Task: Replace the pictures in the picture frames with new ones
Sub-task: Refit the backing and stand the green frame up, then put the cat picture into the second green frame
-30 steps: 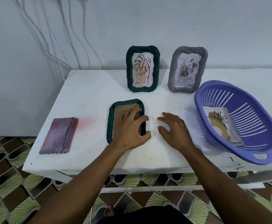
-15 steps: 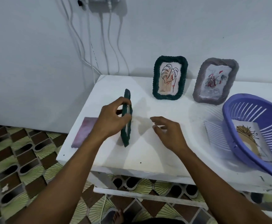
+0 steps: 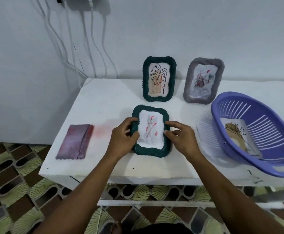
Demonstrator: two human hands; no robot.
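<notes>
Green frame (image 3: 150, 152), face up with a red-marked picture (image 3: 150, 130) in it, rests on the white table (image 3: 104, 102) between our hands: our left hand (image 3: 122, 141) curls round its left rim, and our right hand (image 3: 182, 141) pinches its right rim. Beyond our hands a second green frame (image 3: 145, 78) and a grey frame (image 3: 190, 92) stand upright; right of our right hand a purple basket (image 3: 264, 119) holds a loose picture (image 3: 239, 137), and left of our left hand lies a pinkish flat piece (image 3: 74, 141).

Dim, cool, even light; soft shadows, wide-angle edge bending.
</notes>
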